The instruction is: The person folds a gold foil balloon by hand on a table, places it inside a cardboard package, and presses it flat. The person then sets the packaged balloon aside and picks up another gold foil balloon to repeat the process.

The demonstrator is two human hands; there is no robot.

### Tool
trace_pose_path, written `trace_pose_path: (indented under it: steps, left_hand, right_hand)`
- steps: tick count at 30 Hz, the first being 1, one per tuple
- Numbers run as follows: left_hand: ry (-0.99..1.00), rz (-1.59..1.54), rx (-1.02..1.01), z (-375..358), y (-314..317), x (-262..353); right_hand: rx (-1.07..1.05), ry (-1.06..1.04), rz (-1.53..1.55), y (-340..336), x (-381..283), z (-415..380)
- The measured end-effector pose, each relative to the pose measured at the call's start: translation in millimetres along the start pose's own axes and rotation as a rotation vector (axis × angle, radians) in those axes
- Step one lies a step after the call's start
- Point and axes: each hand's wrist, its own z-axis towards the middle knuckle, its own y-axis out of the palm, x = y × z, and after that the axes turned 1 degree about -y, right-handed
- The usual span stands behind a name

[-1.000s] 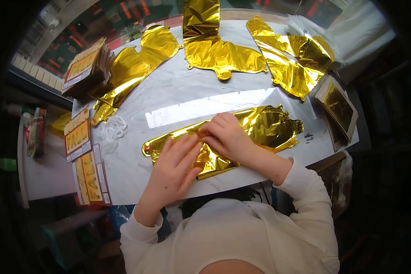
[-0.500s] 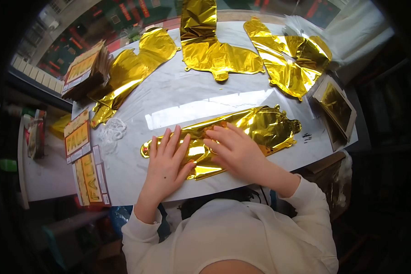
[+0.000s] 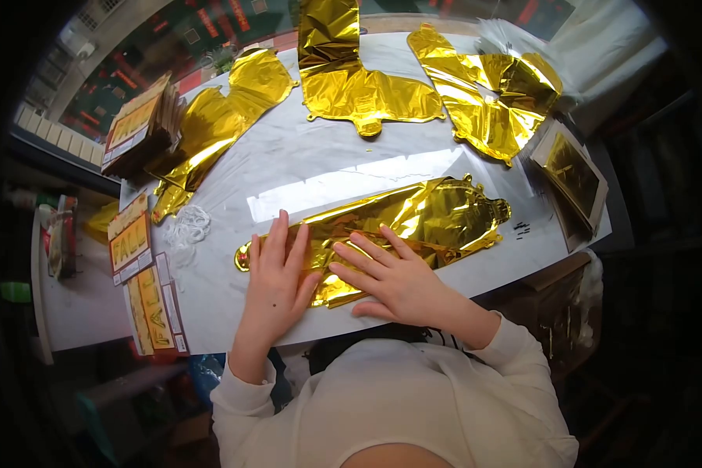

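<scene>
A folded gold foil piece (image 3: 437,210) lies slantwise on the marble-patterned table (image 3: 312,171), in front of my body. My left hand (image 3: 274,285) rests flat on its left part, fingers spread and pointing away from me. On its middle lies my right hand (image 3: 398,285), palm down, with the fingers apart and pointing up and left. Neither hand grasps anything. Part of the foil is hidden under both hands.
Three larger gold foil pieces lie at the back: left (image 3: 218,117), middle (image 3: 370,93) and right (image 3: 495,105). Packet stacks stand at the left (image 3: 140,129) and right (image 3: 573,175). White string (image 3: 187,226) and printed "FALL" packets (image 3: 131,242) lie at the left.
My right hand has moved slightly left and its fingers have spread flatter on the foil. My left hand stays on the foil's left part. The view has shifted a little.
</scene>
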Motion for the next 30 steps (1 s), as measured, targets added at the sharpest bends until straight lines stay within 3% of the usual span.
trace_pose_path:
  steps: [2,14,17,21,23,30]
  left_hand:
    - [0.029,0.136,-0.013,-2,2,6]
    - [0.019,0.112,-0.092,-5,9,8]
    - [0.014,0.139,-0.100,-5,11,9]
    - [0.014,0.142,-0.102,-4,9,11]
    - [0.009,0.150,-0.097,-4,9,12]
    - [0.004,0.108,-0.066,-6,10,10]
  right_hand:
    - [-0.002,-0.005,-0.002,-1,2,0]
    - [-0.044,0.001,0.031,-3,5,-1]
    - [0.026,0.041,0.049,-6,5,-7]
    - [0.378,0.382,0.139,-25,11,-31]
    - [0.484,0.490,-0.039,-34,23,-43]
    - [0.258,0.535,0.244,-63,43,-83]
